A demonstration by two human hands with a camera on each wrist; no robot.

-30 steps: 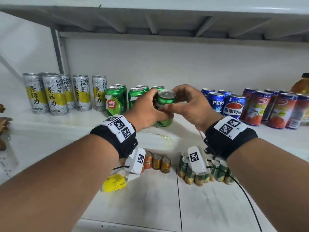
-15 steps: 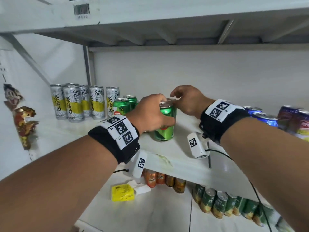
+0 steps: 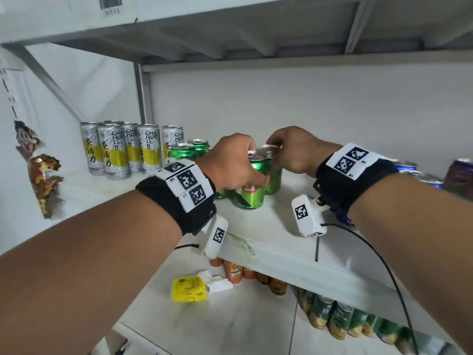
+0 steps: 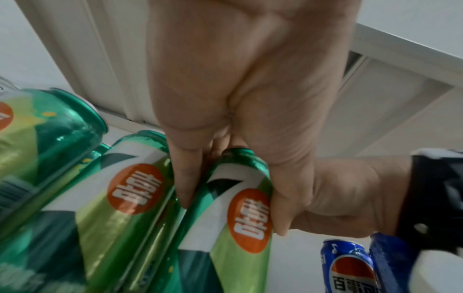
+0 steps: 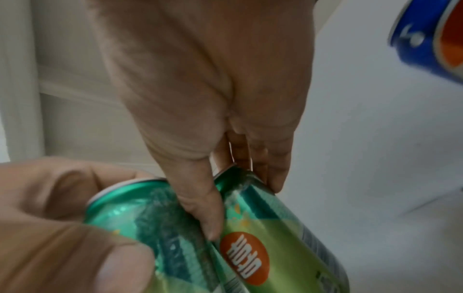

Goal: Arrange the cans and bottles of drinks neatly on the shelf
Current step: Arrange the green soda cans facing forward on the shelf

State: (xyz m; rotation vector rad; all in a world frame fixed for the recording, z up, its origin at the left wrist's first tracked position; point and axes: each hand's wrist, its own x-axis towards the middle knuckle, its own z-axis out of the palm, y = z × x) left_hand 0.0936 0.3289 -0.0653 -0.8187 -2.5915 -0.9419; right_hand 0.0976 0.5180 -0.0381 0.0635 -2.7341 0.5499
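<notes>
Both hands were up on the white shelf [image 3: 276, 234], each wrapped around its own green soda can. The left hand [image 3: 230, 162] had its fingers curled over the top and side of the front green can [image 3: 252, 190], which stood upright near the shelf's front edge; the left wrist view showed the thumb and fingers clamped on either side of it, right over the orange round logo. The right hand [image 3: 294, 152] gripped the second green can [image 3: 273, 180] from above, at about 1 o'clock from the front one and touching it or very nearly so. In the right wrist view the fingers [image 5: 200, 208] sat pinched between the two cans.

More green cans [image 3: 184, 152] stood at 9 to 10 o'clock of the held pair, partly hidden behind the left wrist. Further out at 9 o'clock was a tidy cluster of silver and yellow tea cans [image 3: 120, 149] against the back corner. Blue Pepsi cans [image 3: 407, 166] sat off at 3 o'clock behind the right wrist, with a reddish can [image 3: 460, 175] at the frame edge, too blurry to read.

On the lower shelf, at 6 o'clock, lay a yellow packet [image 3: 188, 288] by some crumpled white paper, plus rows of small orange bottles [image 3: 234, 271] and green-labelled cans [image 3: 340, 319].
</notes>
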